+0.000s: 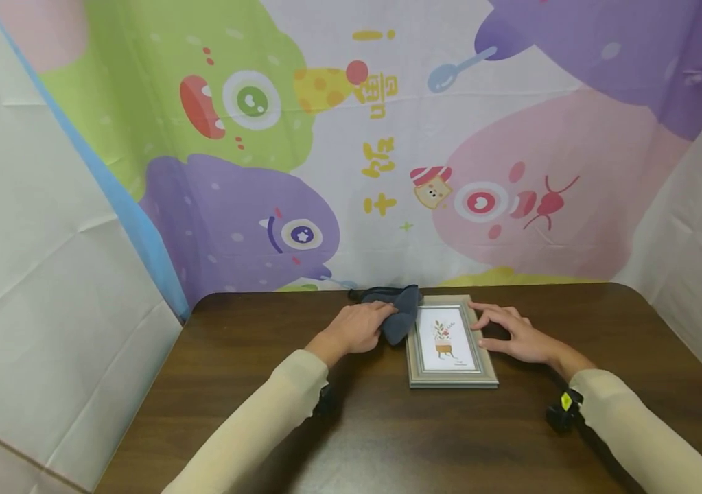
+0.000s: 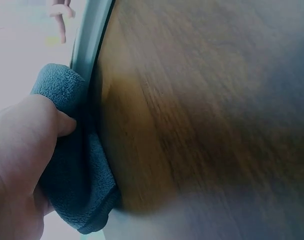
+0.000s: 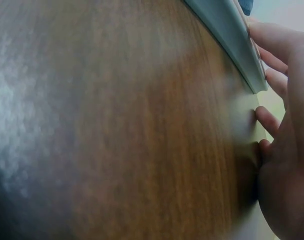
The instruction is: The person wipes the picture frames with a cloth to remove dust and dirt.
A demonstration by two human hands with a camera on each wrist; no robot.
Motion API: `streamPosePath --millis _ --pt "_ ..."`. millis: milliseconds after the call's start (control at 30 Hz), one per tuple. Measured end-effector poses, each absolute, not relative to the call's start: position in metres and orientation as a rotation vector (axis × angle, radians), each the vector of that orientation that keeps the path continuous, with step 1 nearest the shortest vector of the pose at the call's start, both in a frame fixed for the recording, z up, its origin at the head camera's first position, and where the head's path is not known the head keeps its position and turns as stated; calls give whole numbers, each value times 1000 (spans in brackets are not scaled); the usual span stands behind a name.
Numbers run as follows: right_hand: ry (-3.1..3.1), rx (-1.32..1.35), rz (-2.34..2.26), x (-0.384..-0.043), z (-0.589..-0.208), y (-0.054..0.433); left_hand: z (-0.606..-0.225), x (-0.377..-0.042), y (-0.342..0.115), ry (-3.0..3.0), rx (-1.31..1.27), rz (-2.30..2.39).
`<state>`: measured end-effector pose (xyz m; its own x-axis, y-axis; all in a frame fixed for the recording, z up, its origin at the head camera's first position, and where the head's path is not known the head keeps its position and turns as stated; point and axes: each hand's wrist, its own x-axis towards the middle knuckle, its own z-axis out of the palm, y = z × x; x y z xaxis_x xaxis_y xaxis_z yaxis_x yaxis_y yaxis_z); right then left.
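A picture frame (image 1: 453, 378) with a light border lies flat on the brown table, showing a drawing of a potted plant. My left hand (image 1: 358, 325) grips a dark blue-grey cloth (image 1: 401, 322), which is bunched up against the frame's left edge. In the left wrist view the thumb presses over the fuzzy cloth (image 2: 94, 165), beside the frame's side (image 2: 91, 35). On the other side, my right hand (image 1: 520, 336) touches the frame's right border with thumb and fingertips. The right wrist view shows its fingers (image 3: 274, 37) along the frame's edge (image 3: 227, 35).
The dark wooden table (image 1: 252, 412) ends at a cartoon-printed curtain (image 1: 375, 254) behind the frame. Pale panels (image 1: 48, 274) stand at the left and right. A small black camera is strapped at each wrist.
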<state>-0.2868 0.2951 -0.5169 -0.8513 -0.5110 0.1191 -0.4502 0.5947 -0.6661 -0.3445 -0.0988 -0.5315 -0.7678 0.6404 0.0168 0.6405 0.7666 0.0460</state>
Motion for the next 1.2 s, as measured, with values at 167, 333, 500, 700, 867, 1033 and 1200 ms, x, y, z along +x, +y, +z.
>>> streamPosePath --millis 167,333,500,700,867,1033,1200 --pt "2729 -818 -1100 -285 -516 295 -550 -354 -102 -2954 -1097 -157" --pt "2736 -815 -1088 -285 -517 295 -557 -350 -104 -2897 -1124 -159" --pt "2738 -820 -1092 -286 -517 295 -531 -326 -103 -2880 -1139 -143" --pt "2734 -823 -1099 -286 -517 294 -479 -282 -97 -2936 -1145 -103" --pt "2734 -821 -1099 -285 -517 294 -473 -267 -99 -2915 -1176 -23" --pt "2732 -814 -1103 -286 -517 295 -474 -259 -101 -2873 -1219 -1" --pt "2734 -817 -1100 -287 -517 295 -474 -250 -103 -2839 -1240 10"
